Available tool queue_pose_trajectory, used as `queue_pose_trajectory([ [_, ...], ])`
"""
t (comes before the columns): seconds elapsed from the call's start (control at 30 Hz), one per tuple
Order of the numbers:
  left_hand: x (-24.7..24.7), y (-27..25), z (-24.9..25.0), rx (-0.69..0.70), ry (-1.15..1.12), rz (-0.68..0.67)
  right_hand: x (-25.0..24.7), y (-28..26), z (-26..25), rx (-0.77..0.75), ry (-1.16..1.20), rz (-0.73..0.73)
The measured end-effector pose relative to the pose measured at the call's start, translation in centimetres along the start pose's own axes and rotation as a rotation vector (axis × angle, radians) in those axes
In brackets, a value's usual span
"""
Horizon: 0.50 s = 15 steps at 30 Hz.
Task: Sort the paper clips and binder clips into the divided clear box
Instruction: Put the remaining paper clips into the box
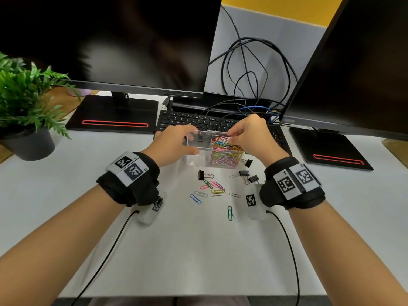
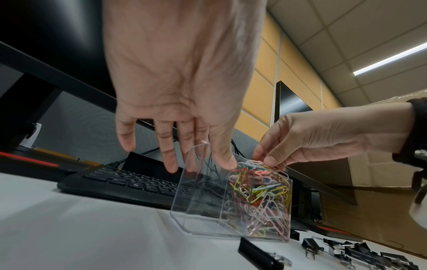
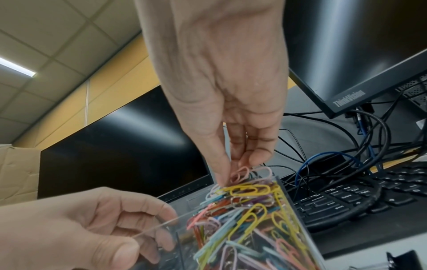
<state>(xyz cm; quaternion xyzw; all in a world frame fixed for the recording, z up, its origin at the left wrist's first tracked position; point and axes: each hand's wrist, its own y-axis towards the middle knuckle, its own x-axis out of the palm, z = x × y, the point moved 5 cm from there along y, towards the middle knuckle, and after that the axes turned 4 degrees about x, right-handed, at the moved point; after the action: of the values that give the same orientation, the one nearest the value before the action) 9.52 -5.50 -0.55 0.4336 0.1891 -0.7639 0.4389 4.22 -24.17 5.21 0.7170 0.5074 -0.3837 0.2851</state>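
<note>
The divided clear box (image 1: 197,159) stands on the desk in front of the keyboard. Its right compartment is heaped with coloured paper clips (image 1: 225,151); nothing shows in the left one. My left hand (image 1: 195,140) grips the box's left end, thumb on the near wall and fingers over the far rim. My right hand (image 3: 233,173) pinches a few pink paper clips (image 3: 241,172) just above the heap. Several loose paper clips (image 1: 213,188) lie nearer me. Black binder clips (image 1: 202,175) lie beside them, with more (image 1: 247,174) on the right.
A black keyboard (image 1: 198,120) lies right behind the box, with tangled cables (image 1: 247,74) beyond it. Two monitors on red-striped bases (image 1: 114,120) flank the desk. A potted plant (image 1: 24,120) stands at the far left. Sensor cables trail from both wrists.
</note>
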Motion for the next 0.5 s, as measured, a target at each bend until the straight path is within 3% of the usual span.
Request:
queue_pose_trajectory([
  [0.3, 0.3, 0.3, -0.3, -0.010, -0.001, -0.007, -1.6, 0.1, 1.5, 0.026, 0.080, 0.088],
  [0.5, 0.3, 0.3, -0.3, -0.010, -0.005, -0.008, -1.2, 0.2, 2.8, 0.125, 0.040, -0.001],
])
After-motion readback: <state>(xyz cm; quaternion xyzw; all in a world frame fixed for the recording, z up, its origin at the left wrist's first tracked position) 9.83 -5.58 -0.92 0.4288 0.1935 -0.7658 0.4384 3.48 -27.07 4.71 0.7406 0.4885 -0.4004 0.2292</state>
